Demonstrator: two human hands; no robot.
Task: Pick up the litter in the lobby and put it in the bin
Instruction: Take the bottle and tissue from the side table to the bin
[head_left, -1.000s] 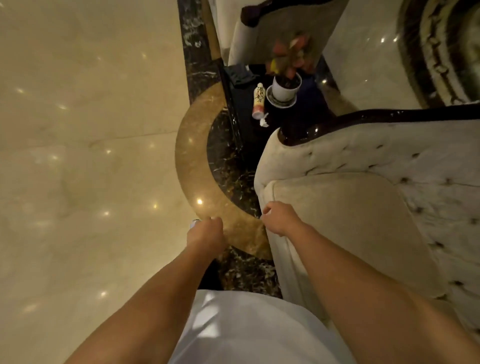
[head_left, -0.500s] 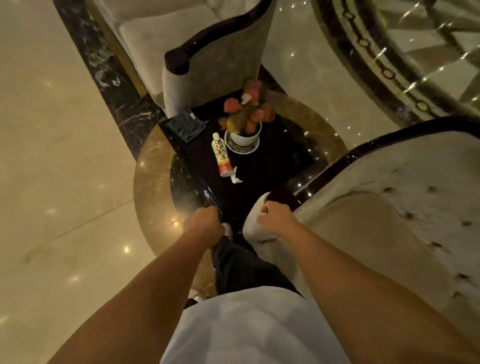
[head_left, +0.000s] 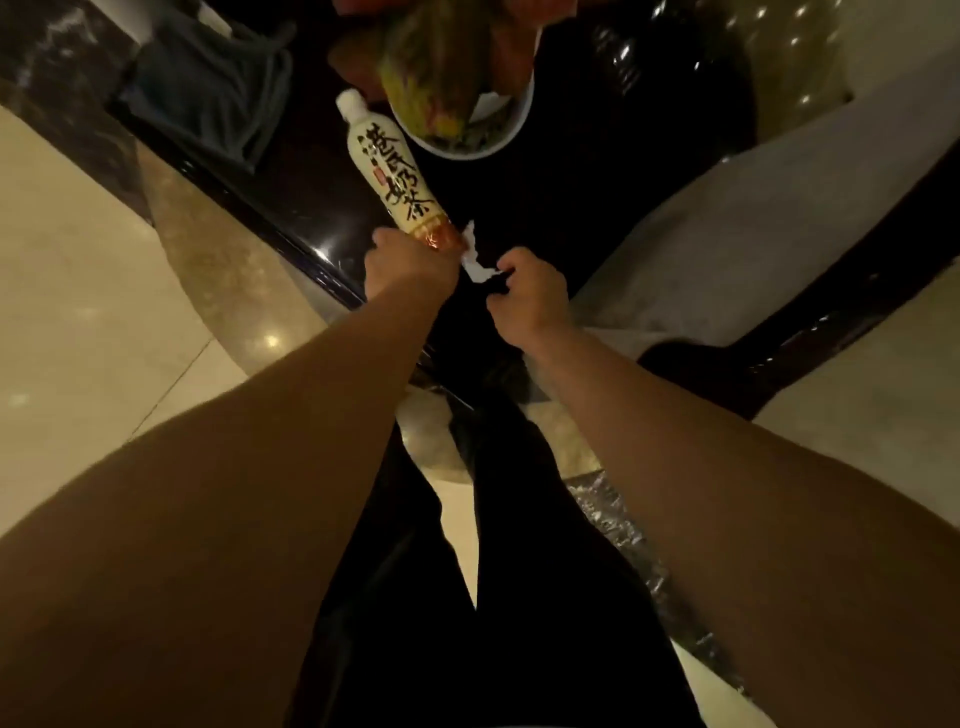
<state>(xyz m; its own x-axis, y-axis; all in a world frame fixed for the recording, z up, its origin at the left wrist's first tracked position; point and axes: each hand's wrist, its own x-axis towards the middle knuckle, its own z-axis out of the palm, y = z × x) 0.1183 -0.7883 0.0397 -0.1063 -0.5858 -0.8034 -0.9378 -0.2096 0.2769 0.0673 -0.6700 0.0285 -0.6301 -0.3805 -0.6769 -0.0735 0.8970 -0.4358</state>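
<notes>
Both bare forearms are stretched forward and down over a dark glossy table (head_left: 582, 171), seen above black trouser legs. The left hand (head_left: 410, 265) is curled at the orange base of a bottle (head_left: 389, 166); its fingers are bent around that end, though whether the bottle is actually gripped cannot be told. The right hand (head_left: 530, 296) is closed in a pinch on a crumpled white tissue (head_left: 474, 257), which lies just beside the bottle's base near the table's front edge. A pale armchair (head_left: 753, 234) with dark trim crowds the table's right side, and a grey cloth (head_left: 218, 98) lies at the far left corner. A white pot (head_left: 511, 124) of red and yellow leaves stands just right of the bottle's neck. The bottle lies on its side, cream with bold black characters and a white cap pointing to the far edge.
</notes>
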